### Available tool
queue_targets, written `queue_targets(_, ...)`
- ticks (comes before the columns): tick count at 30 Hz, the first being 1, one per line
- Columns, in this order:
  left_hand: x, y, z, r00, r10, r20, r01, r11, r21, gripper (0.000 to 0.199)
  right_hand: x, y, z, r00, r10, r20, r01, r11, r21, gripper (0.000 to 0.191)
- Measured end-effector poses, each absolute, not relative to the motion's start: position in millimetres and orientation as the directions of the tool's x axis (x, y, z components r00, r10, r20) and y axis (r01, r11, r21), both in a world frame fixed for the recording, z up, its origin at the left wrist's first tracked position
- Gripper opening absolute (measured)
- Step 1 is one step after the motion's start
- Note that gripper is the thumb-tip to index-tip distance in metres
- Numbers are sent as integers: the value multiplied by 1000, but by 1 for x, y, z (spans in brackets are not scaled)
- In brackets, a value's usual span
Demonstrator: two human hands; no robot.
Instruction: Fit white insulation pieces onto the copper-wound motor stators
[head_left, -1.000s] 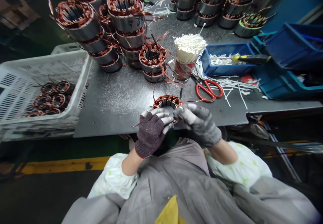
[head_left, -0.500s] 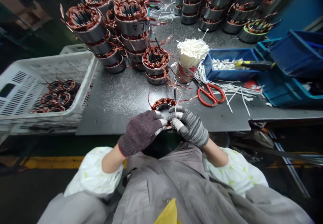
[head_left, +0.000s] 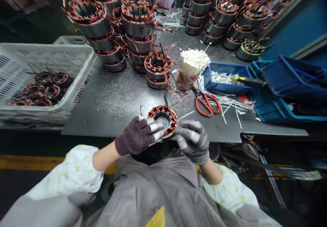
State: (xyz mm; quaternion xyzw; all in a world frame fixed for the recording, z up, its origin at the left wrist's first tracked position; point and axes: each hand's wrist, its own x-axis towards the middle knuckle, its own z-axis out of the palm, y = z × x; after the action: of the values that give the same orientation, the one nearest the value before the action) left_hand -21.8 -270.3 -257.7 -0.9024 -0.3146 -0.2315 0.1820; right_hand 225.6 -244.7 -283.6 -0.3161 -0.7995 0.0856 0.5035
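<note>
A motor stator (head_left: 173,116) with copper windings lies near the table's front edge, its round bore facing up. My left hand (head_left: 139,135), in a dark maroon glove with white-wrapped fingertips, grips its left front rim. At its right side is my right hand (head_left: 193,140), in a grey glove, fingers curled and slightly blurred. A thin white strip, apparently a cable tie (head_left: 187,115), sticks out up and right between the stator and the right fingers. The right fingertips hide its lower end. Loose copper leads and a black sleeve (head_left: 166,101) rise from the stator's back.
Red-handled scissors (head_left: 207,105) lie right of the stator. Behind stand a cup of white ties (head_left: 187,78) and a two-high stator stack (head_left: 157,71). Taller stacks (head_left: 140,27) rise at back left. A white crate (head_left: 76,97) is left; blue bins (head_left: 230,88) are right.
My right hand has drawn back from the bore to the stator's right side. The white tie has swung from upright to slanting right. My left hand has kept its grip; the view has shifted.
</note>
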Motion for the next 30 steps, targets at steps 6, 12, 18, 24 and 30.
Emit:
queue_targets(6,-27,-285,-249,651,552,520,689,-718,-100,31,222,-253,-281,-574,526,628,466,840,-277,20)
queue_targets(12,-29,-293,-226,646,687,334,759,-625,-182,36,221,-255,-282,-575,581,576,516,804,-296,20)
queue_targets(18,-16,-286,-220,648,646,402,738,-664,-123,24,217,-258,-284,-539,574,616,538,798,-273,20)
queue_targets(24,4,-299,-257,490,670,558,781,-621,59,25,213,-261,-278,-485,589,647,506,792,-342,20)
queue_targets(30,-2,-274,-268,474,633,612,740,-663,112,25,254,-193,-251,-320,810,491,105,546,-831,26)
